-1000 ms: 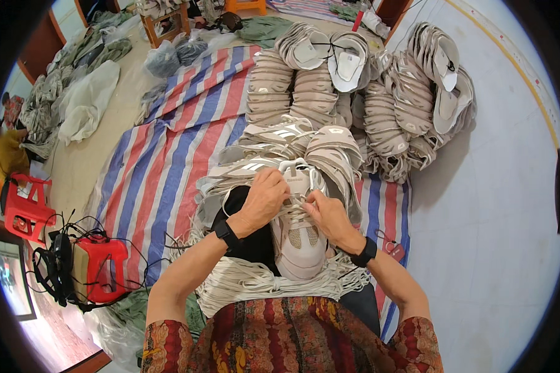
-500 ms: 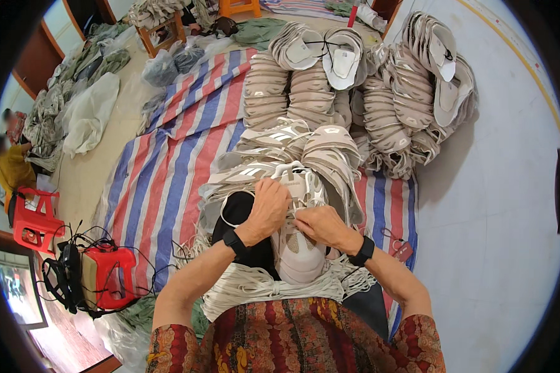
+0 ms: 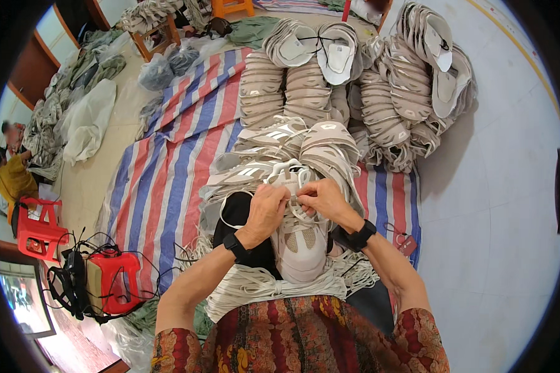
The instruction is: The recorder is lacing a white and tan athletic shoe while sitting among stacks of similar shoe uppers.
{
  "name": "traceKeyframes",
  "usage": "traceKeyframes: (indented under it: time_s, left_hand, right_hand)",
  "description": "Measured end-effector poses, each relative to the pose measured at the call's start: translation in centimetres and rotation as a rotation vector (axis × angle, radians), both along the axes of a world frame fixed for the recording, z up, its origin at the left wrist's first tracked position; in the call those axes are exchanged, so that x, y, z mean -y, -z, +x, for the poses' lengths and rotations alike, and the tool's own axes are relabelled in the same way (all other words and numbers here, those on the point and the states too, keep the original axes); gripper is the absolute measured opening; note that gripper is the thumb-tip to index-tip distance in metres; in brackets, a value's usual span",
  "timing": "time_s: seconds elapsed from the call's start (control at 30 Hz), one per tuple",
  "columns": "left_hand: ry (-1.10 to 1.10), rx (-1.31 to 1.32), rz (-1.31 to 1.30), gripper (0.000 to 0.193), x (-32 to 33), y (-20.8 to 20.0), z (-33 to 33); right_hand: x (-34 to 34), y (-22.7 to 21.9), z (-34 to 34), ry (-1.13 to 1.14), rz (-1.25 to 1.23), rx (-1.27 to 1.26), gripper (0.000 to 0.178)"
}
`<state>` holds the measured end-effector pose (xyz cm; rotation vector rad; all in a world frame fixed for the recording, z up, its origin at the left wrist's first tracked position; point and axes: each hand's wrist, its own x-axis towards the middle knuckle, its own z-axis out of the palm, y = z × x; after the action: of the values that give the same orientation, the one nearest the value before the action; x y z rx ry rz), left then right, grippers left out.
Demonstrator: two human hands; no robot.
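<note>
A beige and white sneaker upper point(image 3: 299, 253) lies in front of me, toe toward my body, with a white shoelace point(image 3: 303, 176) partly run through its eyelets. My left hand point(image 3: 268, 209) is closed at the left eyelet edge of the upper. My right hand point(image 3: 327, 199) pinches the lace over the opposite edge, thumb and fingers together. Both sets of fingertips are close to each other above the tongue; exactly what the left ones grip is partly hidden. Beneath the toe, a thick bundle of white laces point(image 3: 242, 291) spreads across my lap.
Nested stacks of similar uppers point(image 3: 261, 93) stand beyond my hands, with tied stacks point(image 3: 392, 93) to their right. They rest on a striped plastic sheet point(image 3: 162, 186). Red stools point(image 3: 117, 283), cables and a black strapped device point(image 3: 68, 283) are at left. Another person point(image 3: 15, 177) sits far left.
My right hand has lifted and moved away from me, from the middle of the upper toward the higher eyelets. The left hand has shifted slightly nearer me. The upper stays in place.
</note>
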<state>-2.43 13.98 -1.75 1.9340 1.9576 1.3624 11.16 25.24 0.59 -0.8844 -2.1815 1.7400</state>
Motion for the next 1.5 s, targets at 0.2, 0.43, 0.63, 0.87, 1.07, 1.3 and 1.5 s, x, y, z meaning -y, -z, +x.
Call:
traceKeyframes:
  time_s: [0.2,0.43,0.63,0.87,1.07,1.3,1.5]
  left_hand:
    - [-0.024,0.063,-0.004,0.017,-0.1,0.2,0.4]
    - [0.008,0.034,-0.012,0.018,-0.3,-0.2,0.1]
    - [0.025,-0.239,-0.293,0.012,0.7,-0.3,-1.1]
    - [0.033,-0.399,-0.371,0.015,0.1,-0.3,-1.9]
    - [-0.034,0.597,-0.586,0.021,-1.0,-2.6,-1.3]
    - [0.023,0.062,-0.271,0.008,0.0,-0.6,-0.8]
    - [-0.026,-0.149,-0.349,0.015,0.8,-1.2,-0.2]
  right_hand:
    - [0.4,0.1,-0.2,0.016,-0.004,-0.004,0.010]
    - [-0.8,0.6,-0.5,-0.029,0.228,0.023,0.016]
    - [-8.6,-1.5,5.4,0.290,0.908,0.047,0.013]
    - [-4.8,-2.2,3.8,0.102,1.291,-0.016,0.018]
    - [-0.1,0.1,0.5,-0.170,1.055,-0.170,0.021]
    - [-0.1,0.2,-0.1,-0.162,1.087,-0.210,0.013]
    - [-8.5,-2.0,4.1,0.378,1.164,0.160,0.022]
